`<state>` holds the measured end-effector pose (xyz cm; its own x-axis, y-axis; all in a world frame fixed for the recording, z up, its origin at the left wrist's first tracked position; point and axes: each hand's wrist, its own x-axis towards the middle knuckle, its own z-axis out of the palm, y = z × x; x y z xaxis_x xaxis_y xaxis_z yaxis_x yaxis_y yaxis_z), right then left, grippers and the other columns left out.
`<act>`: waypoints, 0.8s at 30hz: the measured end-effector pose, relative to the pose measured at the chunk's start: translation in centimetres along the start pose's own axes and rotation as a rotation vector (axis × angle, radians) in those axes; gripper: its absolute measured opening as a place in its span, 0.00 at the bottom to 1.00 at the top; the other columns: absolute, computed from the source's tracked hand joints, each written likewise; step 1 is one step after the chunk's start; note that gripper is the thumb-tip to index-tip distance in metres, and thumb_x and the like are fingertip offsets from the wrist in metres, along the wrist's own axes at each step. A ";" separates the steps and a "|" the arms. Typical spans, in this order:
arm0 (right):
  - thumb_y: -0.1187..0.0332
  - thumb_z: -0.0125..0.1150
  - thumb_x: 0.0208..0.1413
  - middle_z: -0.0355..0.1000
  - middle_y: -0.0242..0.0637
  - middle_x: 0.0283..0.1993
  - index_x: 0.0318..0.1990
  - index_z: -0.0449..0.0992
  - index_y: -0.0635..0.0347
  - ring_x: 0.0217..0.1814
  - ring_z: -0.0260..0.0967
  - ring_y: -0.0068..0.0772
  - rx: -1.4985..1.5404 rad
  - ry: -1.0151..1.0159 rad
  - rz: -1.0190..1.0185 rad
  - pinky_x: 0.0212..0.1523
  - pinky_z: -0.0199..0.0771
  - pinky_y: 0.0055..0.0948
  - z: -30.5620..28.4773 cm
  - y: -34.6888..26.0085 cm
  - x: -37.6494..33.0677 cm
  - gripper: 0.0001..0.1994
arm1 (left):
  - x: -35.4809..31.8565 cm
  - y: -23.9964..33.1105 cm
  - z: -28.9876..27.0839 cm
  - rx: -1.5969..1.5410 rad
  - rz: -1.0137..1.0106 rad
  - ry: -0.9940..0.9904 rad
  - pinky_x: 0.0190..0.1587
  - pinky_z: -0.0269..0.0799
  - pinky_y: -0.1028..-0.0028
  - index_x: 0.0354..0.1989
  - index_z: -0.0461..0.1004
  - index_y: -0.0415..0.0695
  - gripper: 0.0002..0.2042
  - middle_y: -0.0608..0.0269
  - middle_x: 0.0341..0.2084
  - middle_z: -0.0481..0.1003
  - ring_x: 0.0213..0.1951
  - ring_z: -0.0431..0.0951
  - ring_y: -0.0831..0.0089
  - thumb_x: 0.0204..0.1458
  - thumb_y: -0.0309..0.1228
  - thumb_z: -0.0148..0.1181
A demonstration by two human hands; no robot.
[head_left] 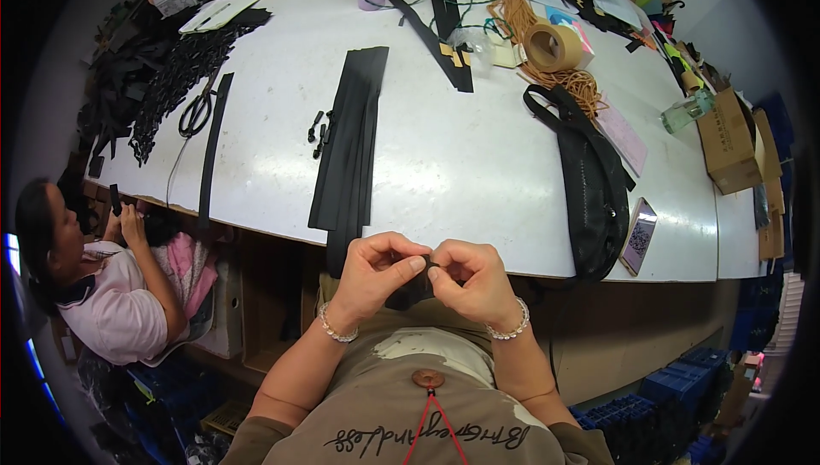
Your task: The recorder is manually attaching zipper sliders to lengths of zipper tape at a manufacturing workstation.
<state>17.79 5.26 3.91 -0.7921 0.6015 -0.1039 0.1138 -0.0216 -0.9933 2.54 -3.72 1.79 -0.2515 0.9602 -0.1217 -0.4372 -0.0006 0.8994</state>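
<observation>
Left hand (pixel 372 270) and right hand (pixel 475 281) both pinched shut on small black piece (pixel 412 287), held at chest just below surface (pixel 461 166) edge, near black strips (pixel 348 145). Best kept pinched close to fingertips, ends aligned, grip steady.

The white table (pixel 461 166) carries black strips (pixel 348 136), scissors (pixel 196 113) and a black bag (pixel 591 183). A tape roll (pixel 552 45), a phone (pixel 640 236) and a carton (pixel 730 142) lie there too.

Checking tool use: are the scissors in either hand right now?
No. The scissors lie on the white table, while left hand and right hand pinch a small black piece.
</observation>
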 end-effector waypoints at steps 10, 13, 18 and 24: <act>0.77 0.56 0.48 0.58 0.27 0.16 0.23 0.66 0.65 0.18 0.51 0.13 -0.089 -0.008 -0.074 0.17 0.52 0.19 -0.1 -0.9 0.0 0.07 | -0.1 0.1 -0.3 0.033 -0.023 -0.039 0.37 0.70 0.82 0.32 0.76 0.37 0.04 0.65 0.28 0.75 0.31 0.73 0.83 0.48 0.17 0.57; 0.77 0.55 0.49 0.59 0.27 0.17 0.23 0.66 0.65 0.18 0.51 0.13 -0.102 0.008 -0.096 0.17 0.52 0.20 -0.1 -0.6 0.0 0.06 | -0.2 0.2 -0.3 0.028 -0.048 -0.037 0.38 0.70 0.82 0.32 0.76 0.37 0.04 0.65 0.28 0.75 0.32 0.73 0.83 0.49 0.17 0.57; 0.74 0.54 0.57 0.63 0.25 0.18 0.29 0.69 0.65 0.15 0.57 0.12 0.205 0.052 0.025 0.15 0.55 0.15 0.6 -0.2 -0.5 0.06 | -0.3 0.3 -0.2 0.013 -0.051 -0.009 0.39 0.71 0.82 0.35 0.76 0.37 0.04 0.64 0.31 0.76 0.33 0.74 0.82 0.50 0.19 0.58; 0.71 0.56 0.58 0.67 0.29 0.18 0.34 0.72 0.67 0.11 0.63 0.16 0.551 0.161 0.220 0.09 0.58 0.14 1.6 0.6 -0.5 0.07 | -0.4 -0.8 0.1 -0.016 0.070 0.086 0.36 0.70 0.84 0.40 0.76 0.36 0.07 0.65 0.31 0.76 0.32 0.73 0.84 0.53 0.20 0.58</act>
<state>17.26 3.65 3.33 -0.6798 0.6481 -0.3432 -0.0967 -0.5430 -0.8341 3.09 -4.09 1.12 -0.3544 0.9302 -0.0952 -0.4299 -0.0717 0.9000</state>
